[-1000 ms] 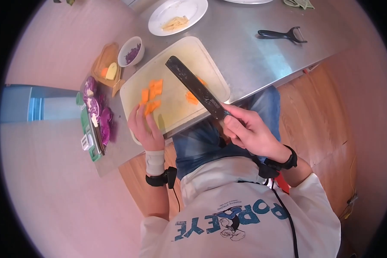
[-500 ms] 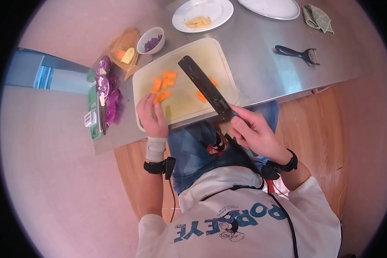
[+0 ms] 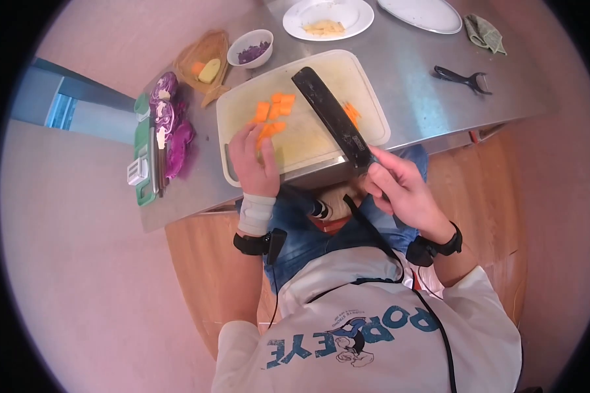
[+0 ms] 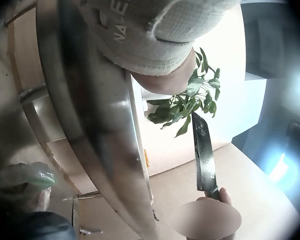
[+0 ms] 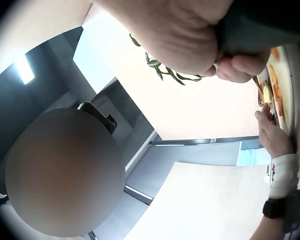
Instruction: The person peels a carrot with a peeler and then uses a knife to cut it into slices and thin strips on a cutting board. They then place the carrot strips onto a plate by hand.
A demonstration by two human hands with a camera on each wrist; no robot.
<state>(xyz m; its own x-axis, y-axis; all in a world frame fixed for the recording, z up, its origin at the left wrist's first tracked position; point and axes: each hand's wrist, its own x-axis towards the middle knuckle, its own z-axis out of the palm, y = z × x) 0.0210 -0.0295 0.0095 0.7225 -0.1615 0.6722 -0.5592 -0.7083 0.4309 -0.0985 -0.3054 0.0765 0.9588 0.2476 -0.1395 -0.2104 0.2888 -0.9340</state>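
On the shiny steel worktop (image 3: 426, 98), a cream rectangular cutting board (image 3: 301, 141) is laid. Over it, a long black-bladed knife (image 3: 331, 118) is clasped by the right grip (image 3: 406, 190). By the left grip (image 3: 255, 164), loosely extended, flat orange slices (image 3: 282, 105) are touched. Thin orange strips (image 3: 351, 114), earlier visible on both sides of the knife, are now seen only rightward.

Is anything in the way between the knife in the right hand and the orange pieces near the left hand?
Nothing visible: in the head view, bare cutting board shows between the knife, held in the right hand, and those orange pieces. The left hand is at the pieces' near side, not in that gap.
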